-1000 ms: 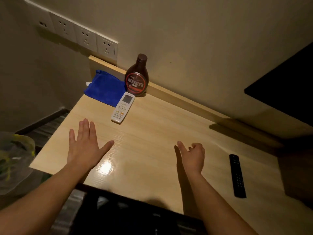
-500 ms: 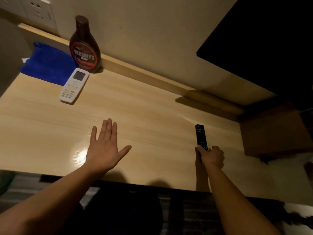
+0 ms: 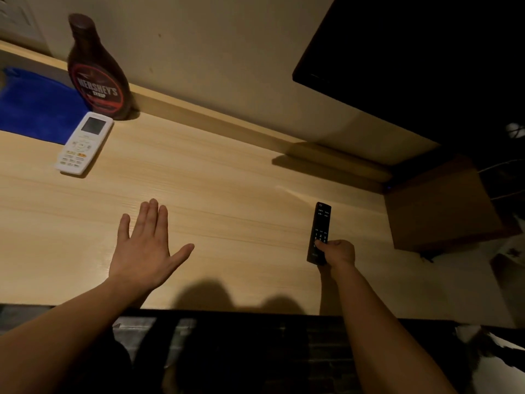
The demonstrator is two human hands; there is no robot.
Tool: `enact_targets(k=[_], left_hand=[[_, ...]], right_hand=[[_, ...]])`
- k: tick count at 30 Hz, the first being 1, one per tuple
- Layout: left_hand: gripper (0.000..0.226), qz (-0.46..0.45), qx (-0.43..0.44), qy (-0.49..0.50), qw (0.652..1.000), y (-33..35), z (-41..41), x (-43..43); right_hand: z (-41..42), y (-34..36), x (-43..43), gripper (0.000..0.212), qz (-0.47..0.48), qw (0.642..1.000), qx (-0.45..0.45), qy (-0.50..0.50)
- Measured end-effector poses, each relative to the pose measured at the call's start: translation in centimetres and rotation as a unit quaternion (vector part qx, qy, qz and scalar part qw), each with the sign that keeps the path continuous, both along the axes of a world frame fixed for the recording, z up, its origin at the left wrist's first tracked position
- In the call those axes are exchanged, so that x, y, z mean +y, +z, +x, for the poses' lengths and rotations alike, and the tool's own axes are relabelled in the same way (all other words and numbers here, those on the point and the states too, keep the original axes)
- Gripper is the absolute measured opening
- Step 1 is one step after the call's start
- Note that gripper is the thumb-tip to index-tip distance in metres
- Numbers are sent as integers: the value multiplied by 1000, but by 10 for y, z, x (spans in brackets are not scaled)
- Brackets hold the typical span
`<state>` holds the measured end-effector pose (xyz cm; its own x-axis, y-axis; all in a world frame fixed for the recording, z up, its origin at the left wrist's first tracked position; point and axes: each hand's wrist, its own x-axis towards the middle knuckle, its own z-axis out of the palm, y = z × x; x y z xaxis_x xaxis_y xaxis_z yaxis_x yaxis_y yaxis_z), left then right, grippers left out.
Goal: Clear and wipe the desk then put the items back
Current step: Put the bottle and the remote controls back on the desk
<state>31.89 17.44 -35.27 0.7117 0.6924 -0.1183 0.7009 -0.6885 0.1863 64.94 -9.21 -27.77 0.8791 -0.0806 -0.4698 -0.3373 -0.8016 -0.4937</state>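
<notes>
A light wooden desk [image 3: 227,200] runs along the wall. My right hand [image 3: 339,253] grips the near end of a black remote [image 3: 320,223], thumb on its buttons, and the far end points away from me. My left hand [image 3: 146,248] lies flat and spread over the desk's middle, holding nothing. At the back left stands a brown syrup bottle [image 3: 98,72]. A white remote [image 3: 85,143] lies in front of the bottle. A blue cloth [image 3: 34,106] is spread at the far left beside them.
A dark screen [image 3: 420,58] hangs on the wall at the upper right. A brown box [image 3: 440,209] sits at the desk's right end. The desk's front edge runs just below my forearms, with dark floor beneath.
My right hand reached right and took hold of the black remote, which now looks raised at its near end. The view swung right. My left hand stayed flat on the desk.
</notes>
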Motion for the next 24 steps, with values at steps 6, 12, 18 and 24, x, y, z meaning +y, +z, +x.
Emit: enact_targets(k=[6,12,18,24], left_hand=[[109,-11,-8,1,1000,3,0,0],[111,-53,-24,6,998,11,-2,3],[109,-176,-162,31,971,37,-24,15],[106,-105,-144,121,976,56,-79,69]], right_hand=[[-12,5,9,17,109,990,67,-54],[-45,15,41,13,202,967,134,-77],[-102,15,119,17,247,953,171,22],[-157,12,221,16,253,940,198,113]])
